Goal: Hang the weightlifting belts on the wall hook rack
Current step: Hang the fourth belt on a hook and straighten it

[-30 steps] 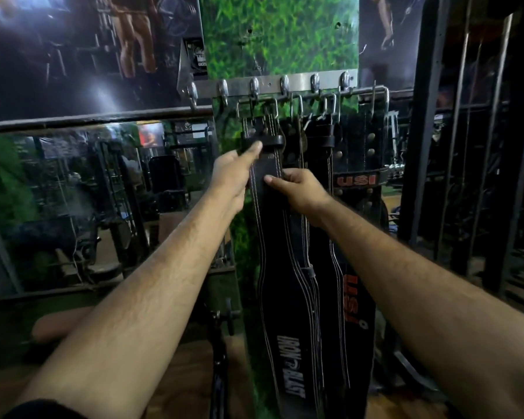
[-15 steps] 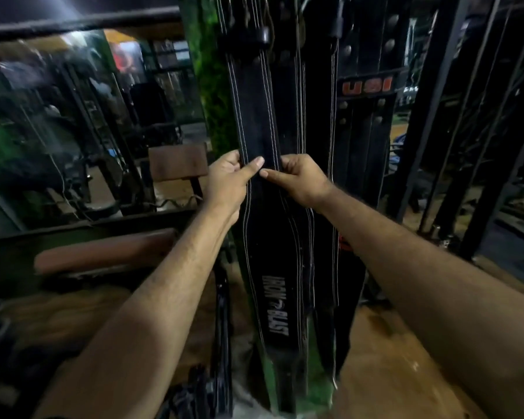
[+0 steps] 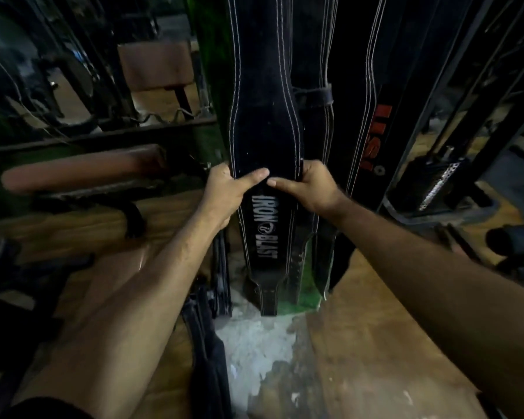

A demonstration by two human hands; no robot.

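The belt [image 3: 265, 122] marked IRON BLAST hangs flat against the wall, its tip just above the floor [image 3: 360, 343]. The left hand [image 3: 224, 192] grasps its left edge and the right hand [image 3: 312, 189] its right edge, thumbs pressed on the face. It looks thick, stiff and fairly heavy; the edges seem the surest hold. Another belt [image 3: 372, 131] hangs beside it. No containers visible.

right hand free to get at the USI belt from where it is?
Probably yes, once it lets go: the right hand grips the Iron Blast belt, and the USI belt hangs just beside it, nothing between.
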